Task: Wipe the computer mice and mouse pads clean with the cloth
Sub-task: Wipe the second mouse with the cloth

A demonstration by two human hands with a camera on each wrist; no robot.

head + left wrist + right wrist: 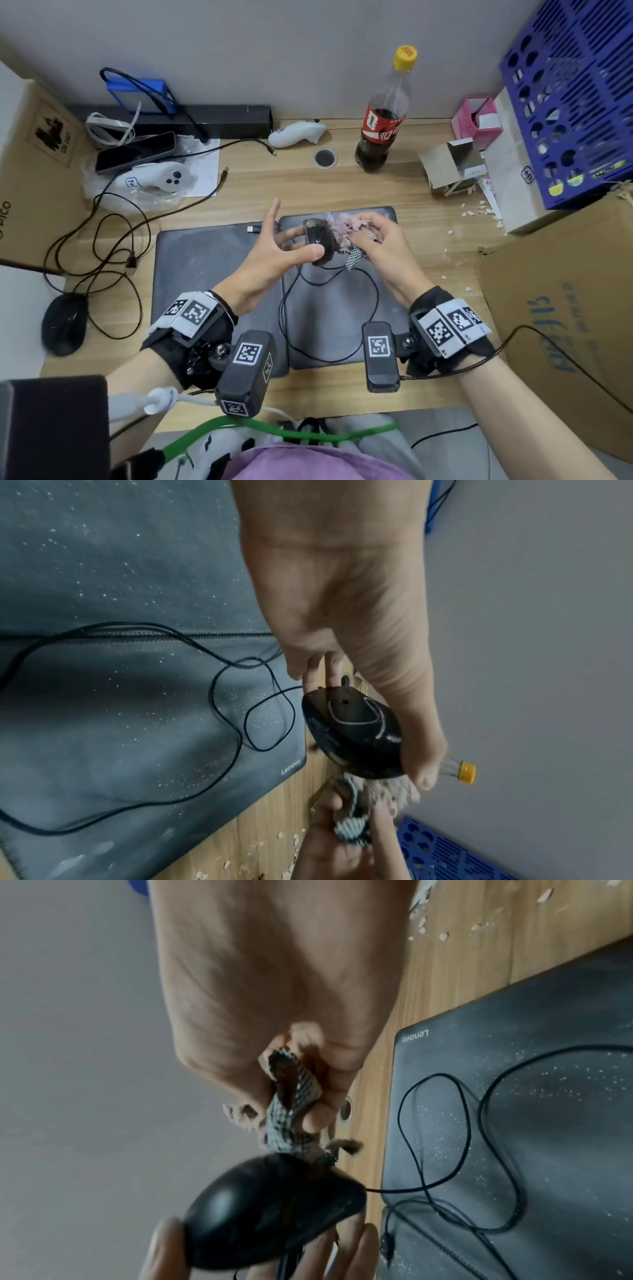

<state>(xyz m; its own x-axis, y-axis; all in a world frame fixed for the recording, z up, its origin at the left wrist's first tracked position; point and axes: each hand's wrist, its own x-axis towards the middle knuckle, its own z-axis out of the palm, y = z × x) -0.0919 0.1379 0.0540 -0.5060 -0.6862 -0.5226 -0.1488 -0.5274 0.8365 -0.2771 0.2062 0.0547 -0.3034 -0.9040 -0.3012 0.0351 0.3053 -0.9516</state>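
Centre of the head view, left to right: the left hand forms the grip on a black wired mouse — thumb and fingers pinching its ends, raised above the grey mouse pad on the surface. The mouse's long axis runs up-frame. Immediately right, touching it, the right hand clutches the bunched cloth — the nearer wiper.

Bare desk lay open between the mouse pads and the cola bottle. Loose cables crossed the left side, a mouse cord looped over the right pad, and cardboard boxes hemmed the right edge.
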